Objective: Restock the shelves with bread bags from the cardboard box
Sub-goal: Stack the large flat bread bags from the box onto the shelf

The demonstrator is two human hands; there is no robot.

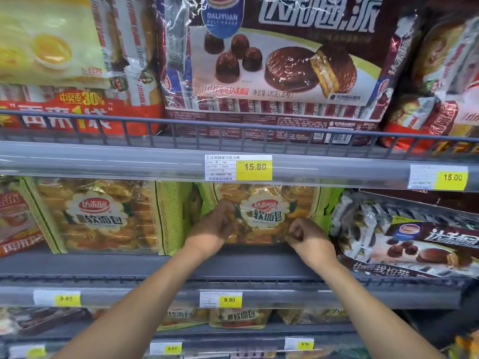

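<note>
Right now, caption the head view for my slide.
Both hands, left and right, set a bread bag upright on the middle shelf beside a matching bag.

left hand (pixel 216 228) | right hand (pixel 309 235) | both forearms bare, unsleeved

Clear bread bag (pixel 267 213) with green side panels and white flower-shaped label, golden rolls inside, stands upright on middle shelf (pixel 155 265), beside an identical bag (pixel 96 216).

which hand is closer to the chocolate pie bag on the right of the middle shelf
Right. The right hand is just left of the chocolate pie bag; the left hand is farther left, across the soft bread bag.
</note>
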